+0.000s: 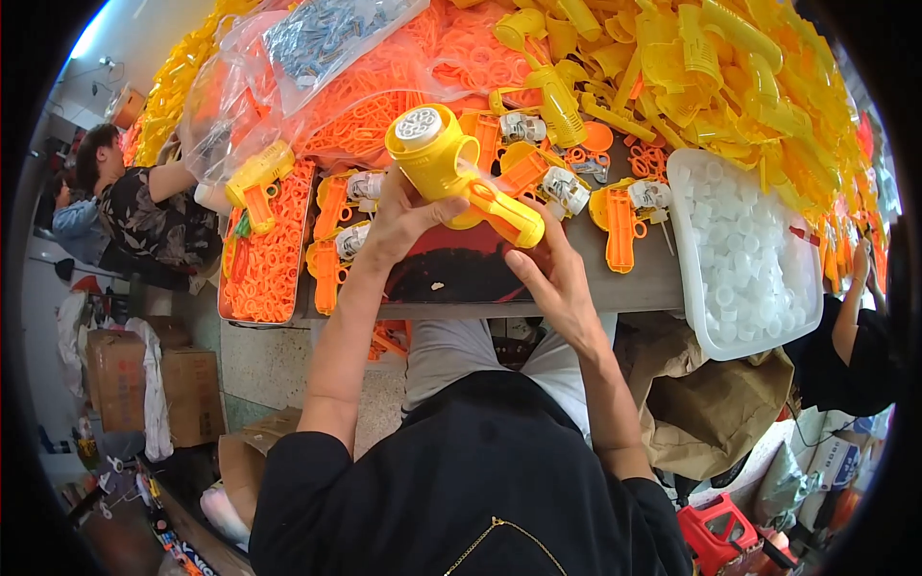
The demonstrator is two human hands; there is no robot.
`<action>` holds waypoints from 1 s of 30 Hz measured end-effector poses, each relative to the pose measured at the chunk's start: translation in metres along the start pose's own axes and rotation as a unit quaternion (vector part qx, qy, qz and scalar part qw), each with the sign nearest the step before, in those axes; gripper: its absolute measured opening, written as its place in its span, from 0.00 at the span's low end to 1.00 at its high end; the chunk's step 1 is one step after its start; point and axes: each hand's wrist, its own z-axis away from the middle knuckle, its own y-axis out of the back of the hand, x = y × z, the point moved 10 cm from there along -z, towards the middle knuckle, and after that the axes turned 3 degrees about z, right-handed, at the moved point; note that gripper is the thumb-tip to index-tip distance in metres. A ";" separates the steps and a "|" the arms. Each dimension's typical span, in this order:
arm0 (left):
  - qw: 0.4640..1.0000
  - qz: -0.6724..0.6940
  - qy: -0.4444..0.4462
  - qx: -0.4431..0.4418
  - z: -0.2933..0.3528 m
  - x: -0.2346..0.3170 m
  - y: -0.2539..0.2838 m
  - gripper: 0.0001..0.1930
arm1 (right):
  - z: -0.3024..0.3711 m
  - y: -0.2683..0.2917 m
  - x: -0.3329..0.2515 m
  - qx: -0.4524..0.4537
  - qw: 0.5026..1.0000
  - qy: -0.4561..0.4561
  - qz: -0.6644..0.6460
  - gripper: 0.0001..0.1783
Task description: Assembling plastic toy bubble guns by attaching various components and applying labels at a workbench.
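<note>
A yellow toy bubble gun (437,168) with an orange trigger and a round, many-holed white nozzle is raised over the table's near edge. My left hand (408,223) is closed around its body below the nozzle, thumb lying across the side. At the handle end, my right hand (562,293) grips with its fingers mostly hidden behind the gun and its thumb in sight. Around both hands lie several opened yellow gun halves with orange handles and silvery motor units, such as the half-shell (619,219) to the right and another (331,206) to the left.
Piled yellow shells (701,67) rise at the back right. Bagged orange parts (370,86) lie behind the gun. A tray of orange rings (309,206) stands left; a white bin (690,269) holds translucent caps at right. Other people (154,216) are at both sides.
</note>
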 end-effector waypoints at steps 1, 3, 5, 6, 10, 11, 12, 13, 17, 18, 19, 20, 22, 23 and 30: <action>1.000 0.010 -0.020 -0.017 -0.002 0.001 -0.001 0.30 | 0.007 -0.004 0.009 -0.010 0.993 -0.075 -0.086 0.31; 0.998 0.024 -0.039 -0.035 -0.001 0.002 -0.004 0.30 | 0.013 -0.010 0.016 0.009 0.977 -0.136 -0.161 0.29; 0.998 0.031 -0.043 -0.044 -0.003 0.002 -0.007 0.30 | 0.014 -0.007 0.021 -0.013 0.987 -0.129 -0.097 0.27; 0.997 0.037 -0.047 -0.049 -0.004 0.003 -0.008 0.30 | 0.015 -0.009 0.022 -0.040 0.991 -0.121 -0.033 0.26; 0.997 0.055 -0.014 -0.058 -0.006 -0.009 -0.002 0.32 | 0.013 -0.009 0.008 0.007 0.998 -0.041 0.054 0.24; 0.997 0.039 -0.019 -0.067 -0.006 -0.009 -0.003 0.34 | 0.014 -0.008 0.007 0.026 0.998 -0.043 0.028 0.24; 0.997 0.022 -0.024 -0.076 -0.006 -0.009 -0.004 0.37 | 0.016 -0.008 0.007 0.045 0.998 -0.046 0.002 0.23; 0.997 0.021 -0.025 -0.075 -0.004 -0.015 -0.001 0.37 | 0.018 -0.012 0.005 0.044 0.998 -0.045 0.001 0.23; 0.986 0.146 0.018 -0.072 0.025 -0.040 -0.022 0.42 | 0.035 -0.029 0.015 0.089 0.989 -0.084 -0.085 0.25; 0.969 0.239 0.066 -0.023 0.034 -0.052 -0.024 0.44 | 0.038 -0.035 0.016 0.095 0.986 -0.092 -0.102 0.25; 0.959 0.273 0.075 0.015 0.038 -0.060 -0.016 0.45 | 0.043 -0.044 0.019 0.094 0.982 -0.095 -0.133 0.25; 0.959 0.273 0.073 0.019 0.042 -0.061 -0.010 0.45 | 0.047 -0.046 0.020 0.090 0.982 -0.095 -0.134 0.25; 0.978 0.204 0.031 0.038 0.046 -0.046 0.005 0.43 | 0.058 -0.070 0.036 -0.014 0.956 -0.190 -0.223 0.25; 0.984 0.164 0.011 0.063 0.048 -0.035 0.013 0.38 | 0.066 -0.078 0.038 -0.077 0.948 -0.219 -0.220 0.26; 0.900 -0.433 -0.003 -0.050 0.044 0.023 -0.024 0.34 | 0.022 -0.009 -0.046 0.038 0.990 0.059 0.121 0.35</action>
